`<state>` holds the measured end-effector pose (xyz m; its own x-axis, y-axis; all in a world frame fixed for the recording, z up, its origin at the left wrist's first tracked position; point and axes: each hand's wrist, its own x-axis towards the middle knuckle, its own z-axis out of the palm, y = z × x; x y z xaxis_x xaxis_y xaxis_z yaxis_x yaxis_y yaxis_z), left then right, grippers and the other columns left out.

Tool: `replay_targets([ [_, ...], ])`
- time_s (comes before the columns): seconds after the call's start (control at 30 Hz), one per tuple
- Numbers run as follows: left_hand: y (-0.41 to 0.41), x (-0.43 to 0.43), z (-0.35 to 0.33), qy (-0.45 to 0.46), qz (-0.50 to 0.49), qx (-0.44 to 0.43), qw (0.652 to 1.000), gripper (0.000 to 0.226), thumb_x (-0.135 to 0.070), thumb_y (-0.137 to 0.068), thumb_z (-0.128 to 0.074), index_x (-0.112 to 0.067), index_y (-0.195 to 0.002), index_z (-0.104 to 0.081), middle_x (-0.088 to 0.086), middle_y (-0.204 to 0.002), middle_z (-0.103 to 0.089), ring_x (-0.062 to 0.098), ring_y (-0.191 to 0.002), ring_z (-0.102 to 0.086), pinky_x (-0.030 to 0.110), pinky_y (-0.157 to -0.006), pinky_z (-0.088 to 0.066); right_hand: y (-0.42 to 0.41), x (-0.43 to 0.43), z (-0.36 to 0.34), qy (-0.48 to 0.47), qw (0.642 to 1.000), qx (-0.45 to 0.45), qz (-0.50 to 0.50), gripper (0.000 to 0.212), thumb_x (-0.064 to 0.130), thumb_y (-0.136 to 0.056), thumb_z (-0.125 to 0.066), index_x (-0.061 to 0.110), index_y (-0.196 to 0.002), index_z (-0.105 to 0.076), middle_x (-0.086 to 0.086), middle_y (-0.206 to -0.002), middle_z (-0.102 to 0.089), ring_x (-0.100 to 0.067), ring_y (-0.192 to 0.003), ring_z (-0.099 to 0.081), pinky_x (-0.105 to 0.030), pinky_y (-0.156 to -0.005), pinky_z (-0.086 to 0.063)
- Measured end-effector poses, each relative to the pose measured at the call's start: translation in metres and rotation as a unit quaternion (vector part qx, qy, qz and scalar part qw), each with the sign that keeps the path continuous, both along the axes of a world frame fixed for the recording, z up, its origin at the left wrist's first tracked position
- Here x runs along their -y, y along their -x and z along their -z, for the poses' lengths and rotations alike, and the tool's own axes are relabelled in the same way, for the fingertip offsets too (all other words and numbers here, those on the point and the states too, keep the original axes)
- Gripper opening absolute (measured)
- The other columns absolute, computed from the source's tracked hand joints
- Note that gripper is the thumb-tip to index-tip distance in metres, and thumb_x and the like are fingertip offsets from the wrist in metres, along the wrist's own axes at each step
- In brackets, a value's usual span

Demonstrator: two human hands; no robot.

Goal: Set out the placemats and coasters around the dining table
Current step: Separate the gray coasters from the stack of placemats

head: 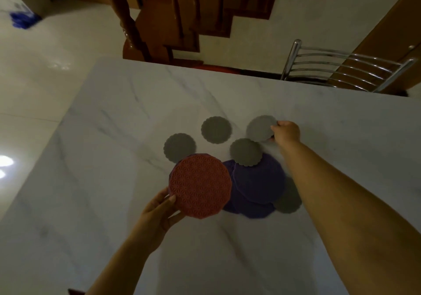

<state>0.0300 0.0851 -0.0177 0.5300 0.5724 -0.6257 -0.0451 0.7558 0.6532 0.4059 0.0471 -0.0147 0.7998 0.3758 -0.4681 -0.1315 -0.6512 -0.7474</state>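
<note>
Coaster (259,127) in outstretched right hand (286,132)

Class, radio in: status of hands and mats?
Left hand grips round red patterned placemat. Right hand pinches grey scalloped coaster. Purple round placemats piled, unplaced.

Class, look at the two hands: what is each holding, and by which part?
The left hand grips the red placemat at its near-left edge, thumb on top. The right hand pinches a grey coaster by its right edge.

Glossy veined marble table (227,249), matt grey coasters (216,129), perforated rubbery red placemat (200,186), chrome chair (346,66) at two o'clock
</note>
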Motion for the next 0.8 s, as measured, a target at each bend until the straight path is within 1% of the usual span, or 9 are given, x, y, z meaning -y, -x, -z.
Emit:
replay_targets([
  [0.1, -0.010, -0.003, 0.000, -0.004, 0.001, -0.005, 1.000, 0.035, -0.008, -0.080, -0.055, -0.011, -0.114, -0.063, 0.008, -0.099, -0.075, 0.022, -0.087, -0.072, 0.035, -0.069, -0.060, -0.006, 0.010, 0.002, 0.066, 0.992, 0.078, -0.078, 0.022, 0.014, -0.090, -0.054, 0.009, -0.111, -0.059, -0.015, -0.118, -0.059, -0.035, -0.113, -0.055, -0.037, -0.088, -0.047],
  [0.17, -0.016, -0.005, 0.001, -0.004, 0.002, -0.007, 1.000, 0.035, -0.009, -0.080, -0.055, -0.012, -0.114, -0.064, 0.009, -0.101, -0.074, 0.022, -0.088, -0.072, 0.035, -0.070, -0.060, -0.004, 0.023, 0.001, 0.087, 0.980, 0.137, -0.112, 0.045, 0.023, -0.089, -0.056, 0.010, -0.131, -0.046, -0.014, -0.134, -0.050, -0.032, -0.122, -0.049, -0.037, -0.097, -0.043],
  [0.23, -0.021, -0.005, 0.002, -0.001, 0.004, -0.005, 1.000, 0.036, -0.009, -0.080, -0.055, -0.012, -0.115, -0.064, 0.009, -0.104, -0.074, 0.023, -0.090, -0.072, 0.036, -0.072, -0.060, 0.004, 0.032, 0.000, 0.123, 0.967, 0.179, -0.133, 0.052, 0.033, -0.087, -0.057, 0.013, -0.133, -0.044, -0.013, -0.134, -0.052, -0.031, -0.119, -0.051, -0.039, -0.095, -0.046],
  [0.4, -0.031, 0.000, 0.003, 0.001, 0.005, -0.010, 1.000, 0.035, -0.009, -0.080, -0.056, -0.013, -0.114, -0.065, 0.009, -0.104, -0.074, 0.024, -0.090, -0.072, 0.037, -0.072, -0.060, 0.052, 0.032, 0.008, 0.213, 0.930, 0.176, -0.241, 0.071, 0.061, -0.078, -0.057, 0.013, -0.129, -0.043, -0.011, -0.127, -0.056, -0.032, -0.115, -0.050, -0.039, -0.090, -0.045],
  [0.47, -0.033, 0.003, 0.002, 0.000, 0.001, -0.010, 1.000, 0.034, -0.009, -0.080, -0.056, -0.013, -0.113, -0.065, 0.009, -0.102, -0.074, 0.023, -0.089, -0.072, 0.036, -0.071, -0.060, 0.068, 0.028, 0.012, 0.228, 0.911, 0.222, -0.263, 0.067, 0.059, -0.078, -0.059, 0.010, -0.122, -0.044, -0.013, -0.122, -0.056, -0.033, -0.110, -0.050, -0.041, -0.089, -0.041],
  [0.57, -0.034, 0.005, 0.000, -0.003, 0.003, -0.012, 1.000, 0.034, -0.009, -0.080, -0.056, -0.013, -0.113, -0.064, 0.008, -0.100, -0.074, 0.022, -0.087, -0.072, 0.035, -0.070, -0.060, 0.080, 0.020, 0.016, 0.233, 0.899, 0.260, -0.265, 0.067, 0.052, -0.078, -0.064, 0.009, -0.123, -0.042, -0.013, -0.123, -0.055, -0.033, -0.112, -0.047, -0.042, -0.092, -0.038],
  [0.67, -0.034, 0.005, 0.000, -0.007, 0.002, -0.016, 1.000, 0.036, -0.009, -0.080, -0.055, -0.012, -0.115, -0.063, 0.008, -0.100, -0.074, 0.022, -0.087, -0.072, 0.037, -0.071, -0.061, 0.084, 0.015, 0.015, 0.213, 0.907, 0.269, -0.245, 0.070, 0.040, -0.077, -0.071, 0.010, -0.130, -0.037, -0.013, -0.129, -0.051, -0.033, -0.119, -0.044, -0.042, -0.099, -0.034],
  [0.73, -0.034, 0.005, 0.001, -0.004, -0.004, -0.018, 1.000, 0.035, -0.008, -0.081, -0.054, -0.012, -0.115, -0.063, 0.007, -0.100, -0.074, 0.021, -0.086, -0.072, 0.037, -0.071, -0.061, 0.081, 0.015, 0.015, 0.180, 0.907, 0.293, -0.243, 0.063, 0.028, -0.080, -0.069, 0.010, -0.132, -0.037, -0.012, -0.130, -0.051, -0.031, -0.119, -0.045, -0.041, -0.099, -0.035],
  [0.8, -0.033, 0.005, 0.001, 0.003, -0.009, -0.016, 1.000, 0.033, -0.006, -0.083, -0.052, -0.012, -0.113, -0.064, 0.007, -0.098, -0.075, 0.021, -0.085, -0.073, 0.036, -0.070, -0.061, 0.074, 0.018, 0.013, 0.104, 0.942, 0.244, -0.206, 0.050, 0.016, -0.085, -0.063, 0.011, -0.130, -0.042, -0.011, -0.127, -0.055, -0.028, -0.114, -0.052, -0.035, -0.091, -0.041],
])
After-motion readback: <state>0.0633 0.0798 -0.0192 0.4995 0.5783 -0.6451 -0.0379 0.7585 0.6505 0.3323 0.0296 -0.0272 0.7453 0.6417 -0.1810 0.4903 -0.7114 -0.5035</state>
